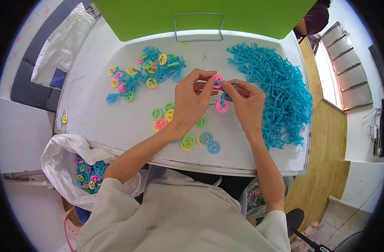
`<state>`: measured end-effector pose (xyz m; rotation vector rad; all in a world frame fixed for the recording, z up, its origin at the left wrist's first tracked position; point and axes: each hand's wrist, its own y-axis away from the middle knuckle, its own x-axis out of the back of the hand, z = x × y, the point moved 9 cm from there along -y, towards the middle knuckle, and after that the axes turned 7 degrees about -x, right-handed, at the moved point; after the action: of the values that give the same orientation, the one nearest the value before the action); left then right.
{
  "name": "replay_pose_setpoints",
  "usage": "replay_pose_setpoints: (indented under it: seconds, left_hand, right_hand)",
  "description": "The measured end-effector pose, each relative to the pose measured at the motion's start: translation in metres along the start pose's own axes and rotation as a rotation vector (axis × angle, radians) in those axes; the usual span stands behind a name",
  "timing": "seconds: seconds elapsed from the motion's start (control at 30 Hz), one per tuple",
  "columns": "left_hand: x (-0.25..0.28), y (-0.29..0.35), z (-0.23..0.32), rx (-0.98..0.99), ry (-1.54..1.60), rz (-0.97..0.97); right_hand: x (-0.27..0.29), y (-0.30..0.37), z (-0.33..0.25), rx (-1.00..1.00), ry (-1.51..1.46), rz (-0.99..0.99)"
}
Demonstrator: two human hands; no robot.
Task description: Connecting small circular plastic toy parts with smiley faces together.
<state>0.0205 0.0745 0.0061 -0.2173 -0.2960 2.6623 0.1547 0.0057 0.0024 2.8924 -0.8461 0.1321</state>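
Above the middle of the white table, my left hand [193,101] pinches a small pink plastic wheel [218,80] between thumb and fingers. My right hand [248,103] is closed on a blue plastic piece [224,96] that meets this wheel. A second pink wheel [222,106] hangs at the lower end of the blue piece, just under the fingers. Parts of the blue piece are hidden by my fingertips. Loose green, yellow, pink and blue wheels [188,142] lie on the table near my left forearm and between my arms.
A large heap of blue plastic pieces [282,92] covers the table's right side. Blue pieces joined with coloured wheels [151,69] lie at the far left. A white bag [60,153] of similar parts stands left of me. Behind the table rises a green panel [150,19].
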Motion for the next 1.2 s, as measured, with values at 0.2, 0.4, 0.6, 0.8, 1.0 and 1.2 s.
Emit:
replay_pose_setpoints:
  seconds: [0.2,0.4,0.6,0.8,1.0,1.2]
  left_hand:
    - [0.001,0.003,0.009,-0.120,-0.072,0.042]
    - [0.003,0.001,0.003,-0.074,-0.050,0.022]
    - [0.007,-0.010,-0.013,0.136,0.131,-0.081]
    - [0.031,-0.025,0.000,0.064,0.136,0.048]
    - [0.073,-0.046,0.023,-0.164,-0.133,0.177]
    - [0.136,-0.062,0.057,-0.344,-0.554,0.339]
  right_hand:
    - [-0.001,0.002,0.008,-0.073,-0.069,0.009]
    - [0.002,0.008,-0.006,0.133,0.111,0.126]
    - [-0.005,-0.001,-0.005,0.207,0.054,-0.065]
    - [0.021,-0.013,-0.012,0.169,0.111,-0.053]
    - [0.062,-0.007,-0.014,0.149,0.853,0.153]
    - [0.040,-0.001,-0.007,0.249,1.047,0.143]
